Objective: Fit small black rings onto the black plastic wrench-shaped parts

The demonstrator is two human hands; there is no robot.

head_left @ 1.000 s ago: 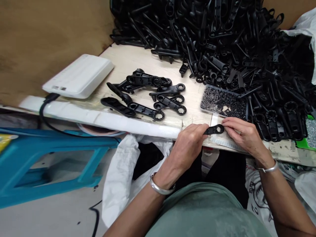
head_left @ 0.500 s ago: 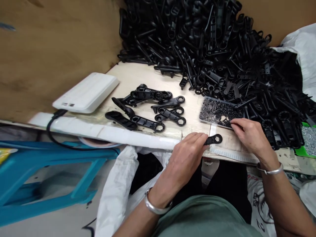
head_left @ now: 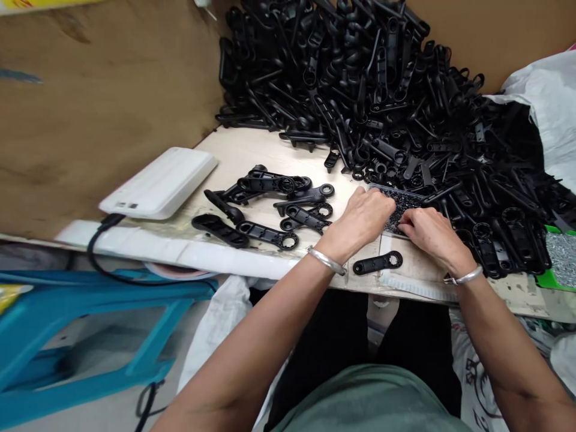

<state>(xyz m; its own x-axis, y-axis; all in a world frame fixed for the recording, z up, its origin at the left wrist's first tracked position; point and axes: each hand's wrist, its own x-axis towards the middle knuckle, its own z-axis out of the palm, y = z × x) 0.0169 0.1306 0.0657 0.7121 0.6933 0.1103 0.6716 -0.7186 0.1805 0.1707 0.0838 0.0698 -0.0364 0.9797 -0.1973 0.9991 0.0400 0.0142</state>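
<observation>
Right of middle in frame, left hand point(head_left: 362, 219) hanging over left end of clear box point(head_left: 397, 190), showing curled fingers; cannot tell if holding any small black bits point(head_left: 399, 207). Right hand point(head_left: 434, 234) sitting at near side of box, thumb and finger showing close together; cannot tell if holding bit. Just below both hands, black part with ring end point(head_left: 377, 263) lying on table point(head_left: 238, 139), sitting apart from both, ring pointing right. More black parts point(head_left: 267, 234) lying left of left hand. Big black pile point(head_left: 333, 72) filling top.
</observation>
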